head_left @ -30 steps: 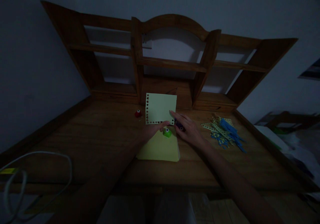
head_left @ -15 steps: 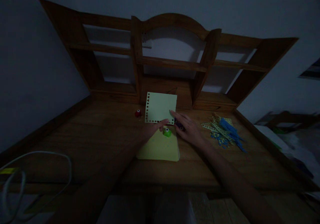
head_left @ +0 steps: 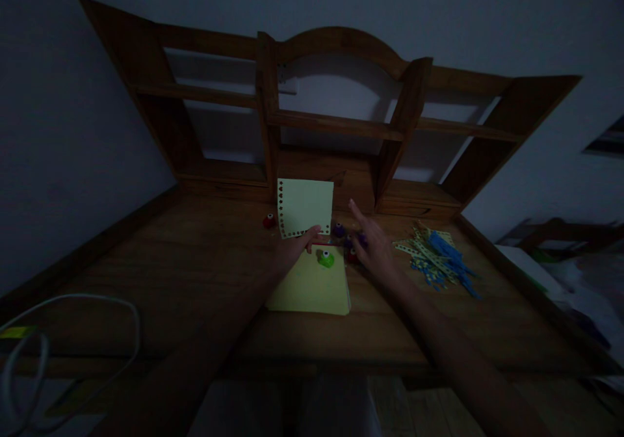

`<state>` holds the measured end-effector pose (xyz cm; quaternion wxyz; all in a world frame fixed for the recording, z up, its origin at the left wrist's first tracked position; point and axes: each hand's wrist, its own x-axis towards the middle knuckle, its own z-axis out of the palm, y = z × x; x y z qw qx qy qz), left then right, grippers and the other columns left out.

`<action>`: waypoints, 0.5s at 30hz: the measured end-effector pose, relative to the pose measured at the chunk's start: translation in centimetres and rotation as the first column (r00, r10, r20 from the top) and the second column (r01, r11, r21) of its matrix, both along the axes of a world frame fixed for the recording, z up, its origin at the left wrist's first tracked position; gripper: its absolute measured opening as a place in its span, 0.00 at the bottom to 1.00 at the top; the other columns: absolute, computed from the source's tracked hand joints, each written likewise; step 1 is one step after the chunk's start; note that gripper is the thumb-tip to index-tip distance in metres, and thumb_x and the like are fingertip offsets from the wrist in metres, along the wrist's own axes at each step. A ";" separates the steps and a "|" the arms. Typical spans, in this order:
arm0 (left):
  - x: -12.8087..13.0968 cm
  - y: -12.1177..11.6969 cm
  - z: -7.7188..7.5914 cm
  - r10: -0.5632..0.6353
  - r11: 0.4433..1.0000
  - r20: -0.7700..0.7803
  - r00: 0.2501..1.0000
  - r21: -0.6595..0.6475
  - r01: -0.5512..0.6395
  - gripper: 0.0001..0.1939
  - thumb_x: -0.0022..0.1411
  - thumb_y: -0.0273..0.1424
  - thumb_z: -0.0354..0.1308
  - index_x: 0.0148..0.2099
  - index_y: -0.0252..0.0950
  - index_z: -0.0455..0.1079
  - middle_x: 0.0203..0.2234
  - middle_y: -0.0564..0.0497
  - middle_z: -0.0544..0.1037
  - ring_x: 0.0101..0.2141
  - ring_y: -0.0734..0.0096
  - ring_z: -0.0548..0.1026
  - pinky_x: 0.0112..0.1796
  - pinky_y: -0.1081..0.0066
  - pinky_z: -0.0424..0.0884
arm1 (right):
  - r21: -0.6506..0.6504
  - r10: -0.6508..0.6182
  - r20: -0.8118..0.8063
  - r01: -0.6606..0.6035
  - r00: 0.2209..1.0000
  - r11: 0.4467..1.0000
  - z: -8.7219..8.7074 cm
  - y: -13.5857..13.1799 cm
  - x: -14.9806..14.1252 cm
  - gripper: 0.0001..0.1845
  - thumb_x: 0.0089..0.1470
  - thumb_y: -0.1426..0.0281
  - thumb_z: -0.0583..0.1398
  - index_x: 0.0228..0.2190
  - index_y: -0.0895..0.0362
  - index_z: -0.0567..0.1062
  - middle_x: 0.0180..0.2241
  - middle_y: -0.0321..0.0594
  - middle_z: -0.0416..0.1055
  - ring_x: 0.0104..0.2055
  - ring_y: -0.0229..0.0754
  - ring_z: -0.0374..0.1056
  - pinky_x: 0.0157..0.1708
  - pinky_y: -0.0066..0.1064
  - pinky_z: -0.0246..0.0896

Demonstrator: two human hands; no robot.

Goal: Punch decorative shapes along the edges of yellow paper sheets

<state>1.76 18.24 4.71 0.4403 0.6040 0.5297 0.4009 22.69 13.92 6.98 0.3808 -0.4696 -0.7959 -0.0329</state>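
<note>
My left hand [head_left: 298, 247] pinches the lower edge of a pale yellow-green sheet of paper [head_left: 306, 204], which stands tilted up. Small punched shapes run along the sheet's left and bottom edges. My right hand [head_left: 373, 245] is apart from the sheet, its index finger stretched out and its palm over several small purple and red punches [head_left: 349, 242]. Below the hands lies a stack of yellow paper [head_left: 309, 291]. A green craft punch [head_left: 326, 259] with a white eye-like spot sits on the stack, beside my left fingertips. One red punch [head_left: 269, 220] stands left of the sheet.
At the right lies a heap of blue and yellow paper strips [head_left: 446, 255] with tiny cut pieces. A wooden shelf unit [head_left: 336, 123] rises at the back of the desk [head_left: 209, 255]. A white cable [head_left: 97, 298] loops at the front left.
My right hand has let go of the sheet and moved right, its index finger extended. The sheet has shifted slightly left in my left hand, uncovering purple punches.
</note>
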 end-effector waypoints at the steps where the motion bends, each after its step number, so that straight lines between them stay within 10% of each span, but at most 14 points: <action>1: 0.0 0.0 0.0 0.021 1.000 0.006 1.000 0.014 -0.021 0.24 0.57 0.51 0.51 0.22 0.37 0.71 0.15 0.52 0.70 0.23 0.67 0.69 0.31 0.69 0.64 | -0.001 -0.051 -0.024 0.051 0.998 0.999 -0.1 0.2 0.3 0.34 0.59 0.74 0.49 0.64 0.49 0.45 0.63 0.39 0.55 0.58 0.48 0.59 0.55 0.45 0.58; 15: 0.2 -0.4 -0.2 0.098 0.991 -0.021 0.995 0.092 -0.096 0.24 0.58 0.51 0.50 0.23 0.37 0.68 0.17 0.51 0.72 0.23 0.67 0.71 0.27 0.70 0.63 | -0.115 -0.138 0.194 0.162 0.971 0.980 -2.5 1.7 1.5 0.25 0.56 0.61 0.56 0.54 0.55 0.68 0.60 0.48 0.59 0.59 0.53 0.57 0.57 0.46 0.54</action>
